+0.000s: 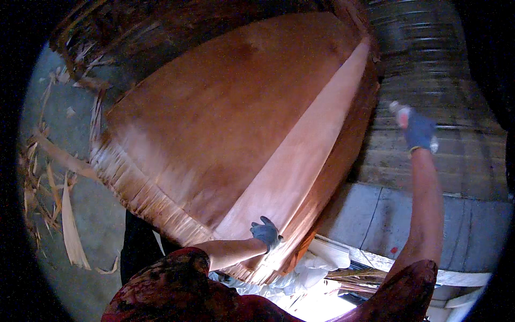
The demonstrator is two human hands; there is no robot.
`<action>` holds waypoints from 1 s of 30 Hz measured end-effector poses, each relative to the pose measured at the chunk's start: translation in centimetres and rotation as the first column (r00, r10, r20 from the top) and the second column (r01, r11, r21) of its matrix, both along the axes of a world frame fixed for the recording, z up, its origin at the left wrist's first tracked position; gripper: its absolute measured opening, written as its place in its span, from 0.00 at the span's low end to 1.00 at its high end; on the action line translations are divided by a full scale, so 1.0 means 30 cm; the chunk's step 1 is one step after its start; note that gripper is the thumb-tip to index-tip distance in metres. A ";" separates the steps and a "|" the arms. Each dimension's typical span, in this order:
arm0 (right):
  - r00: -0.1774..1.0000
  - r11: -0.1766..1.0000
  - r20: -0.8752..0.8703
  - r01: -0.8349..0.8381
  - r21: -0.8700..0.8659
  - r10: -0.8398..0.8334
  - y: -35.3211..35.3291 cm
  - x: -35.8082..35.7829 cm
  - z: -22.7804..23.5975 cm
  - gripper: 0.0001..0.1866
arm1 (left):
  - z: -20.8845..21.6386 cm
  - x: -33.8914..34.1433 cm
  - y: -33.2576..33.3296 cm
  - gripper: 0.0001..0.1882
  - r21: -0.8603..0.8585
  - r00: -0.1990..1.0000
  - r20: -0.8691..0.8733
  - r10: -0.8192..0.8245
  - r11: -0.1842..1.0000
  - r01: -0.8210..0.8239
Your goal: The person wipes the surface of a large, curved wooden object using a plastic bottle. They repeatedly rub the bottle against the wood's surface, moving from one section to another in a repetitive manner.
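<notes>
A large stack of thin reddish-brown wood veneer sheets [225, 96], with ragged edges at the near left, spreads out in front of me. On top of it lies a long, paler, tapering veneer strip [300, 145], running from near me to the far right. My left hand [265, 234], in a grey-blue glove, rests flat with fingers apart at the strip's near end. Off to the right, away from the stack, my right hand [420, 130] is raised in a blue glove. It is closed round a whitish object with red on it, blurred by motion; its kind is unclear.
Beneath my right arm a grey slab surface [456, 225] adjoins a dark ribbed surface [429, 70]. Torn veneer scraps [72, 231] litter the floor at left. Crumpled clear plastic [306, 273] hangs below the stack's near right edge.
</notes>
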State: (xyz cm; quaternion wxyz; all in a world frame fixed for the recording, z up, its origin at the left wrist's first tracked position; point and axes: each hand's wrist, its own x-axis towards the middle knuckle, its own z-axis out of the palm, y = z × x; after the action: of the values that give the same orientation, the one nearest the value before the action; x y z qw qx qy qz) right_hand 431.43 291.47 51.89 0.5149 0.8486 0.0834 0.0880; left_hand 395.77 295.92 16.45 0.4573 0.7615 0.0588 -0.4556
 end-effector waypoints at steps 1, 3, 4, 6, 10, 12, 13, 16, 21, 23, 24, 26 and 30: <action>0.995 0.958 0.076 -0.079 0.274 0.061 0.104 -0.031 0.047 0.13 | -0.034 -0.001 0.025 0.55 -0.023 0.999 -0.004 0.038 0.999 -0.039; 0.972 0.882 0.166 -0.224 0.414 0.169 0.158 -0.061 0.103 0.13 | -0.035 0.010 0.037 0.55 0.001 0.999 0.022 0.045 0.999 -0.045; 0.959 0.905 0.146 -0.279 0.322 0.243 0.119 -0.047 0.118 0.13 | -0.029 0.008 0.057 0.55 0.020 0.999 0.022 0.040 0.999 -0.040; 0.953 0.945 0.005 -0.302 0.125 0.304 0.092 -0.039 0.065 0.11 | -0.032 0.010 0.088 0.55 0.033 0.994 0.107 0.002 0.999 -0.006; 0.831 0.965 -0.491 -0.231 0.125 0.263 0.167 -0.269 -0.282 0.07 | -0.066 0.015 0.195 0.54 0.096 0.971 0.234 -0.044 0.995 0.022; 0.646 0.889 -0.641 -0.437 0.135 0.414 0.247 -0.429 -0.472 0.10 | -0.088 0.030 0.275 0.53 0.094 0.970 0.240 -0.034 0.996 0.012; 0.605 0.899 -0.689 -0.405 0.164 0.399 0.327 -0.510 -0.508 0.16 | -0.070 0.046 0.325 0.53 0.000 0.984 0.173 -0.044 0.999 0.044; 0.578 0.886 -0.681 -0.384 0.261 0.450 0.524 -0.570 -0.548 0.25 | -0.098 0.082 0.446 0.53 -0.049 0.994 0.094 -0.060 0.997 0.065; 0.862 0.863 -0.292 -0.270 0.428 0.414 0.546 -0.361 -0.501 0.26 | -0.146 0.124 0.710 0.42 0.024 0.977 0.134 0.167 0.985 -0.172; 0.901 0.839 -0.243 -0.198 0.507 0.360 0.560 -0.363 -0.471 0.27 | -0.241 0.122 0.759 0.38 0.094 0.991 0.048 0.122 0.987 -0.127; 0.902 0.837 -0.277 -0.145 0.528 0.331 0.552 -0.396 -0.470 0.28 | -0.277 0.124 0.753 0.38 0.124 0.990 0.069 0.122 0.984 -0.130; 0.815 0.838 -0.431 -0.116 0.532 0.387 0.563 -0.498 -0.524 0.30 | -0.330 0.069 0.776 0.39 0.212 0.985 0.088 0.145 0.964 -0.161; 0.559 0.830 -0.633 -0.209 0.518 0.536 0.573 -0.643 -0.637 0.31 | -0.462 -0.002 0.798 0.42 0.172 0.986 0.126 0.109 0.977 -0.130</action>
State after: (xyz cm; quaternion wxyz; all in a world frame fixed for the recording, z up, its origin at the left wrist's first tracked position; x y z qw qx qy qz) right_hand 412.14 308.65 32.77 0.2233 0.8501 0.4527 -0.1503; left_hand 395.71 319.85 2.59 0.4160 0.8199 0.1186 -0.3750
